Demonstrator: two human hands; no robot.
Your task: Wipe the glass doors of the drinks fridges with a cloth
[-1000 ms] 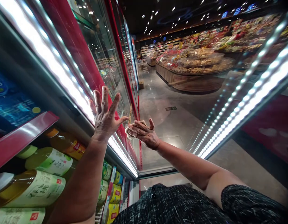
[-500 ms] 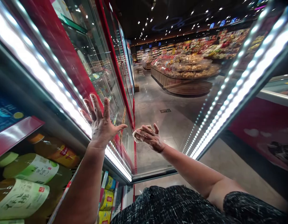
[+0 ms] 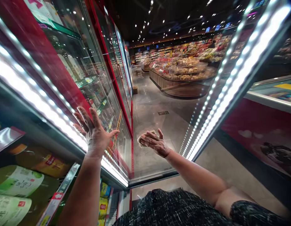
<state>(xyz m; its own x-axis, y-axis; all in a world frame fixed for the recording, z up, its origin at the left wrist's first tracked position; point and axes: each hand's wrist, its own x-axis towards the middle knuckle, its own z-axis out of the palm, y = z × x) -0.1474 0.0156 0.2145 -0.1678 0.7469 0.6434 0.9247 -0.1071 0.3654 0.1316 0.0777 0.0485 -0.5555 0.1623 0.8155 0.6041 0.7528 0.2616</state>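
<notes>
My right hand (image 3: pixel 154 142) presses a crumpled, light-coloured cleaning cloth (image 3: pixel 142 141) against the glass door (image 3: pixel 164 125) in front of me. The cloth lies under my fingers, partly hidden by them. My left hand (image 3: pixel 94 133) is spread wide with nothing in it, its palm facing away from me beside the lit left edge of the door (image 3: pixel 81 141). Whether that palm touches the frame or the glass I cannot tell. Bright strips of lights run along both sides of the glass.
Large drink bottles (image 3: pixel 20 182) lie on cooler shelves at lower left, with a price rail (image 3: pixel 58 194) along the front. Yellow packages (image 3: pixel 103 204) sit below. Beyond the glass stand a round display counter (image 3: pixel 183 80) and, on the right, a red-sided chest freezer (image 3: pixel 260 131).
My right hand and the cloth have slid slightly down and right across the glass. My left hand appears lower and further left, still spread. The whole view has shifted a little.
</notes>
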